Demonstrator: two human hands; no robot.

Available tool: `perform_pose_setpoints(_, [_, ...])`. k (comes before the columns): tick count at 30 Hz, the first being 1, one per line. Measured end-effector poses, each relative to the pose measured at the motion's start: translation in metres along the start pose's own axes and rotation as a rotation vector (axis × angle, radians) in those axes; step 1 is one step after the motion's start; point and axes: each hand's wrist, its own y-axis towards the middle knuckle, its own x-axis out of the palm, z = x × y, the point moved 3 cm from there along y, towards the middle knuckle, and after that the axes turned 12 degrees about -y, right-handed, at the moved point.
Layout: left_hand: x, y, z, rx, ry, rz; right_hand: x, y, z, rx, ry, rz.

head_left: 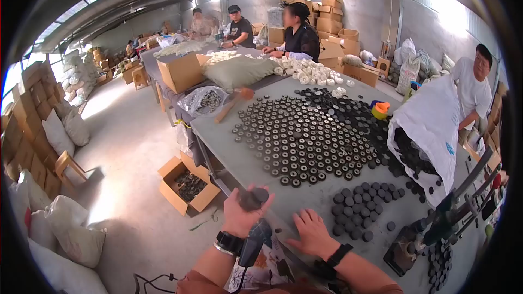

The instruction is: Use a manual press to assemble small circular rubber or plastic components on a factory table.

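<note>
My left hand point(239, 219) is raised beside the table's near edge, its fingers curled round dark round pieces point(252, 198), slightly blurred; I cannot tell how many. My right hand point(310, 233) rests on the grey tabletop point(283, 198) near its edge, fingers stretched out, holding nothing. Just right of it lies a cluster of plain black discs point(357, 207). Beyond both hands spread many black rings with pale metal centres point(297, 136), laid out flat in a loose field. More black discs point(406, 149) spill from a white woven sack point(430, 125) on the right.
A dark metal hand press point(403, 247) stands at the right. An open cardboard box point(189, 185) of dark parts sits on the floor at left. A mallet point(234, 103), a plastic bag of parts point(202, 100) and an orange cup point(381, 110) lie farther off. A person point(473, 87) stands behind the sack.
</note>
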Motion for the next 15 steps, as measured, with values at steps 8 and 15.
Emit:
perform_pose_setpoints(8, [-0.017, -0.03, 0.053, 0.02, -0.02, 0.175, 0.041, 0.031, -0.004, -0.048, -0.28, -0.121])
perform_pose_setpoints(15, [-0.018, -0.032, 0.126, 0.152, -0.08, 0.146, 0.037, 0.044, -0.003, -0.023, -0.24, -0.128])
